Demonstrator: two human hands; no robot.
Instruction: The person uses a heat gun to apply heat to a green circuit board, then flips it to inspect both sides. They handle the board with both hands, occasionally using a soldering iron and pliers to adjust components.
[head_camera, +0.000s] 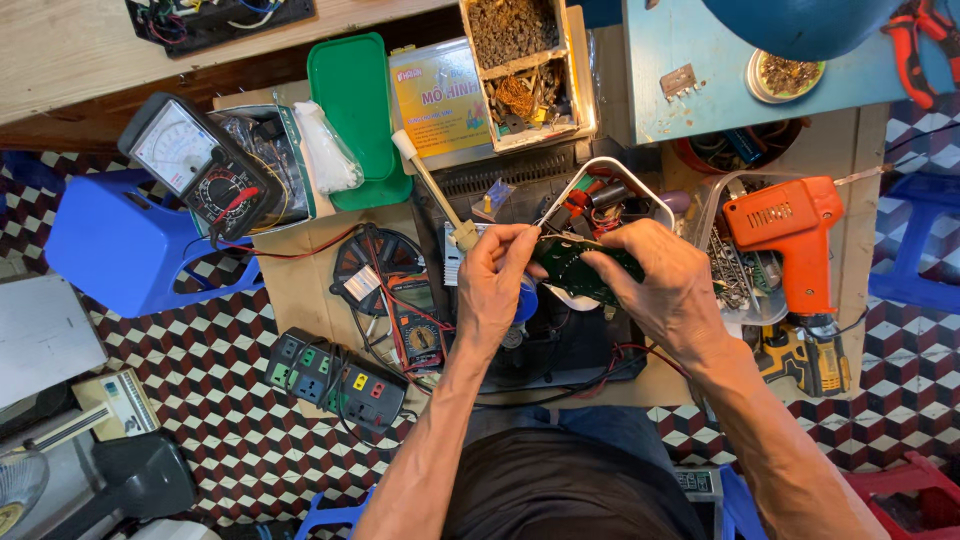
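Observation:
My right hand (668, 292) grips a dark green circuit board (577, 270) by its right edge and holds it above the dark work mat. My left hand (492, 285) pinches a thin tool with a pale handle (430, 190) that slants up to the left; its fingertips meet the board's left end. A blue round object (526, 302) shows just under the left fingers. What the tool's tip touches is hidden by my fingers.
An orange glue gun (788, 232) lies right of my hands over a clear parts tray. An analog multimeter (196, 165), a green lid (352, 105), a black power strip (335, 378), a small digital meter (420, 330) and a blue stool (120, 245) sit left.

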